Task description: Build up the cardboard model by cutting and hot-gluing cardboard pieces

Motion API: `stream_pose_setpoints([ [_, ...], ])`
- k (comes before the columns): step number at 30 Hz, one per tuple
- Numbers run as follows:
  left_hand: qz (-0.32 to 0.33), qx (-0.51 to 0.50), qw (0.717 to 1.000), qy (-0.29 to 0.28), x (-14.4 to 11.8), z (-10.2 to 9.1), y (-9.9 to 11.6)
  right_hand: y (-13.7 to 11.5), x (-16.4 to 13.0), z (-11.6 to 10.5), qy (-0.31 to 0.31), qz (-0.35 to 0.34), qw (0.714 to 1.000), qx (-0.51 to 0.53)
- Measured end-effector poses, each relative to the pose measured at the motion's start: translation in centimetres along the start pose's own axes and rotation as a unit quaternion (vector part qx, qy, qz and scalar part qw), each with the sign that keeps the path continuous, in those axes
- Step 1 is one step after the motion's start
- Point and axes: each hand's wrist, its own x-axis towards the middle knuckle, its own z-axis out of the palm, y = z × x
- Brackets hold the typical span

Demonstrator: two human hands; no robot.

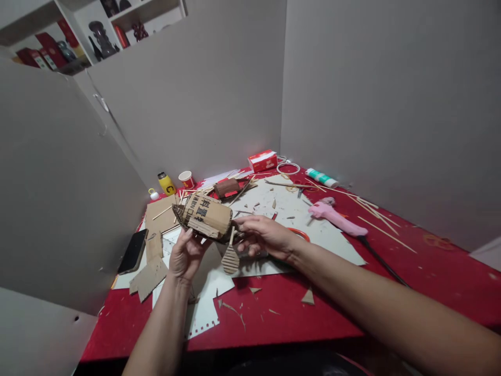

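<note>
Both hands hold a small cardboard model (pixel 206 215) with a curved roof and printed black characters, lifted above the red table (pixel 430 271). My left hand (pixel 187 255) grips it from below at its left end. My right hand (pixel 263 235) pinches its right end. A corrugated cardboard paddle on a thin stick (pixel 230 256) hangs down from the model between the two hands.
A pink glue gun (pixel 336 216) with a black cord lies to the right. Wooden skewers (pixel 376 216), cardboard pieces (pixel 151 274), white paper sheets, a black phone (pixel 133 250), a yellow bottle (pixel 166 183), a paper cup (pixel 187 179), a red tissue box (pixel 262 160) and a glue bottle (pixel 321 178) lie about. Grey panels enclose the table.
</note>
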Motion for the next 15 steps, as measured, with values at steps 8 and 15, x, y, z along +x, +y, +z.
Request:
stream_pose_setpoints([
  [8,-0.024,0.017,0.999,-0.028,0.4,0.0,0.2,-3.1,0.5,-2.2,0.101,-0.029,0.991,-0.080],
  [15,-0.051,0.019,0.998,0.023,0.3,0.2,0.4,-9.3,0.7,-7.8,0.205,-0.027,0.956,-0.210],
])
